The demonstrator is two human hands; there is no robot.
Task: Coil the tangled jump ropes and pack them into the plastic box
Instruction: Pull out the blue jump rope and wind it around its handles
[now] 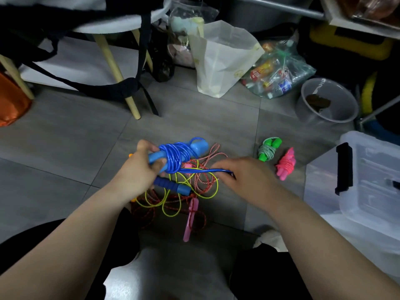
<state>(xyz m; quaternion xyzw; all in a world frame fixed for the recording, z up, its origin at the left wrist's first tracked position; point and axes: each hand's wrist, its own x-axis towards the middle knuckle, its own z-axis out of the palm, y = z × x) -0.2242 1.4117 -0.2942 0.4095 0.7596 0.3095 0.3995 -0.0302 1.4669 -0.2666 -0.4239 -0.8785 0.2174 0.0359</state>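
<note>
My left hand (138, 169) grips the blue handles of a blue jump rope (176, 155), whose cord is wound in several turns around them. My right hand (246, 176) pinches the free end of that blue cord (216, 170) and holds it taut to the right. Below my hands a tangle of ropes (184, 191) lies on the floor: yellow-green, red-and-white, a dark blue foam handle (171, 185) and a pink handle (190, 217). A coiled green rope (268, 149) and a coiled pink rope (285, 164) lie to the right. The clear plastic box (357, 185) stands at the far right.
A grey tiled floor (65, 148) is under everything. A stool with wooden legs (116, 72) and black straps stands at the back left. A white paper bag (220, 59), a plastic bag of bottles (279, 72) and a grey bucket (326, 100) line the back. My knees are at the bottom.
</note>
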